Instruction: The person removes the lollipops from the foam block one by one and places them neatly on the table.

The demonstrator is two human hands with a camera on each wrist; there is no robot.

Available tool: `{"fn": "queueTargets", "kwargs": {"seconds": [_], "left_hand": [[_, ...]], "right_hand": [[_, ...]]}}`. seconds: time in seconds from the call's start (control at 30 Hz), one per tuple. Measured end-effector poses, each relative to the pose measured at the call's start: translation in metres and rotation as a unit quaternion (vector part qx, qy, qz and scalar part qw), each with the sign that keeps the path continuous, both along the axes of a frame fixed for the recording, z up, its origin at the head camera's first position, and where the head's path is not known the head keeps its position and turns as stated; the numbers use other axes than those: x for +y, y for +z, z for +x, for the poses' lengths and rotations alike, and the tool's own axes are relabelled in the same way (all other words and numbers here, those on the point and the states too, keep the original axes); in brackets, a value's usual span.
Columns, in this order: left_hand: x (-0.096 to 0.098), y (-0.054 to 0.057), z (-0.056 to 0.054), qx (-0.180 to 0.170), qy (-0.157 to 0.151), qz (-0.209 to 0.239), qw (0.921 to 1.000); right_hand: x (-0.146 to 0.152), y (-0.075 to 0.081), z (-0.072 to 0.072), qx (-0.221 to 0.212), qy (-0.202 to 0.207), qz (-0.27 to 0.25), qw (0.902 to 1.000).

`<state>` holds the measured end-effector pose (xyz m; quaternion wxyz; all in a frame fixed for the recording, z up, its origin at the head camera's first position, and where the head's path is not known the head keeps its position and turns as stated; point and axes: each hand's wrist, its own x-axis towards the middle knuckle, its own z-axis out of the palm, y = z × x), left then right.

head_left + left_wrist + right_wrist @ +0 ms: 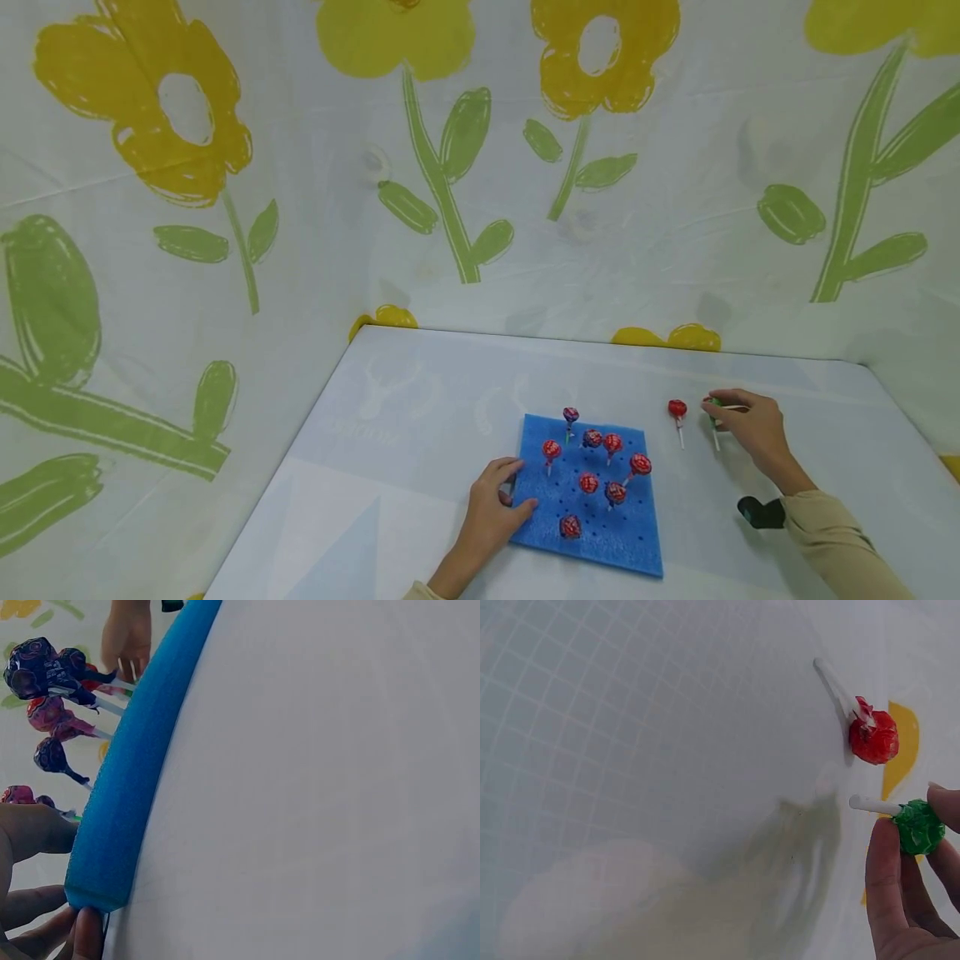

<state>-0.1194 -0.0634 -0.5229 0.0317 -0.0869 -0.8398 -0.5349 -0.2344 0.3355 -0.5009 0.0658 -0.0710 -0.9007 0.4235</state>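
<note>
My right hand [753, 425] pinches a lollipop in a green wrapper [919, 826] by its round head, the white stick pointing out past the fingers. Just left of it on the table lies a red-wrapped lollipop [677, 408]. Another white stick [716, 437] shows below the right fingers; its head is partly hidden. At the left edge of a blue foam board [540, 533] with small holes, my left hand [491, 508] grips the rim between thumb and fingers. Several red and dark-wrapped lollipops stand in the board, among them a dark one [31, 667].
The white table [420, 400] reaches back to a flower-printed cloth [300, 167] that hangs behind and at the left. A small black device [761, 512] sits at the right wrist, by the beige sleeve [840, 533].
</note>
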Motion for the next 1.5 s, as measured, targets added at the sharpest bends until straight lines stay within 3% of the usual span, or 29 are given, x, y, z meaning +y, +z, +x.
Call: {"fn": "queueTargets", "kwargs": {"seconds": [0.1, 0.43, 0.73, 1.0, 1.5], "left_hand": [[0.000, 0.001, -0.001, 0.003, -0.002, 0.002, 1.0000], [0.002, 0.003, -0.003, 0.009, -0.004, 0.002, 1.0000], [0.002, 0.002, -0.003, 0.004, -0.005, 0.007, 1.0000], [0.002, -0.001, 0.001, -0.011, -0.005, 0.010, 0.9999], [0.001, 0.003, 0.001, -0.012, 0.001, 0.012, 0.9999]], "right_hand": [[-0.017, 0.028, 0.013, -0.024, -0.009, -0.008, 0.9996], [-0.010, 0.021, 0.006, -0.055, -0.014, -0.002, 0.9984], [-0.006, 0.010, 0.002, -0.039, 0.002, 0.026, 0.9989], [-0.007, 0.002, 0.004, -0.073, -0.004, 0.042, 0.9964], [-0.011, 0.006, 0.004, -0.087, -0.009, 0.029, 0.9957]]}}
